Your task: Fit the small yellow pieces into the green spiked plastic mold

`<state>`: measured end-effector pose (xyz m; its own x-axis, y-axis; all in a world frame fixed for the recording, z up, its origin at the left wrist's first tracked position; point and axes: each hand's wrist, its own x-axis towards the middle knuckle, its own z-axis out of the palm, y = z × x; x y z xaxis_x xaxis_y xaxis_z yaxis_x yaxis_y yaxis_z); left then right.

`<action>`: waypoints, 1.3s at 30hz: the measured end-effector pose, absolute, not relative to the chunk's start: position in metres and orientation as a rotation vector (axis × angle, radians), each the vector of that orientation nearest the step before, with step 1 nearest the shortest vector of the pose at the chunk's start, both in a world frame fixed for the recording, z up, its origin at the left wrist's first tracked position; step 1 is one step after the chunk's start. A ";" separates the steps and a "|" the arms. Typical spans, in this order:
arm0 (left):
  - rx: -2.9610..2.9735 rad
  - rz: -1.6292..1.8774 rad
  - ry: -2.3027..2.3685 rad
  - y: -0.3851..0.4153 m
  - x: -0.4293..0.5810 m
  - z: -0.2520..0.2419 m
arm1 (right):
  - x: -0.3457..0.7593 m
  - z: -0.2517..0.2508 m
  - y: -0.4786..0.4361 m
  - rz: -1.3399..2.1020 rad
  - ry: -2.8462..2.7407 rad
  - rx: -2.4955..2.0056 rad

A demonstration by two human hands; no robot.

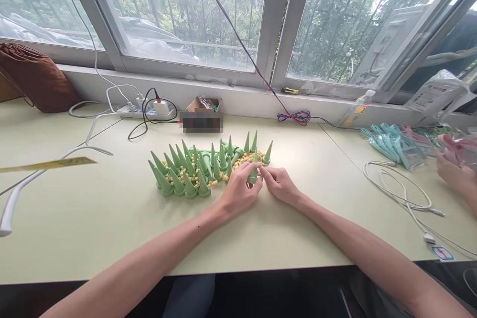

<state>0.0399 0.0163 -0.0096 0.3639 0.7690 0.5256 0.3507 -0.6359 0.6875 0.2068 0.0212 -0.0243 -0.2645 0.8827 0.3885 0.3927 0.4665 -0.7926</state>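
Note:
My left hand (238,188) is closed round a green pointed cone (254,176), which stands upright between thumb and fingers. Touching its right side is my right hand (281,185), with thumb and fingertips pinched together; whatever they grip is hidden. Just left of my hands, several more green cones (179,186) stand in rows on the table, points up. Small yellow pieces (244,159) lie heaped behind my left hand and scattered among the cones. One cone (268,153) stands apart, beyond my right hand.
The pale table (208,238) runs along a windowsill. A power strip (130,111), a small cardboard box (204,105) and coiled wires (298,118) lie at the back. White cables (406,194) and bagged teal items (398,146) are on the right, beside another person's hand (456,171).

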 end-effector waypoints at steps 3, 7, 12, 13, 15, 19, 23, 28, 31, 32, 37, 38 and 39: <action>2.171 1.199 0.970 0.017 0.040 -0.010 | 0.206 -0.024 0.022 0.722 -1.852 -1.074; 2.174 1.204 0.983 0.017 0.039 -0.011 | 0.205 -0.025 0.021 0.733 -1.849 -1.074; 2.177 1.205 0.982 0.018 0.039 -0.011 | 0.206 -0.027 0.021 0.735 -1.843 -1.081; 2.176 1.204 0.981 0.018 0.039 -0.010 | 0.206 -0.027 0.022 0.737 -1.842 -1.080; 2.177 1.203 0.978 0.018 0.039 -0.010 | 0.206 -0.027 0.022 0.739 -1.839 -1.077; 2.176 1.202 0.977 0.018 0.039 -0.010 | 0.205 -0.028 0.022 0.745 -1.838 -1.075; 2.174 1.199 0.970 0.018 0.039 -0.011 | 0.205 -0.028 0.022 0.751 -1.838 -1.076; 2.169 1.194 0.974 0.017 0.039 -0.009 | 0.206 -0.029 0.022 0.757 -1.841 -1.074; 2.171 1.190 0.976 0.017 0.038 -0.009 | 0.206 -0.029 0.023 0.756 -1.843 -1.082; 2.175 1.188 0.978 0.017 0.038 -0.009 | 0.206 -0.028 0.023 0.756 -1.843 -1.084; 2.193 1.194 0.987 0.017 0.038 -0.009 | 0.205 -0.028 0.022 0.760 -1.848 -1.091; 2.196 1.195 0.987 0.017 0.038 -0.009 | 0.205 -0.028 0.022 0.759 -1.848 -1.093; 2.199 1.193 0.987 0.017 0.038 -0.009 | 0.205 -0.028 0.022 0.759 -1.848 -1.095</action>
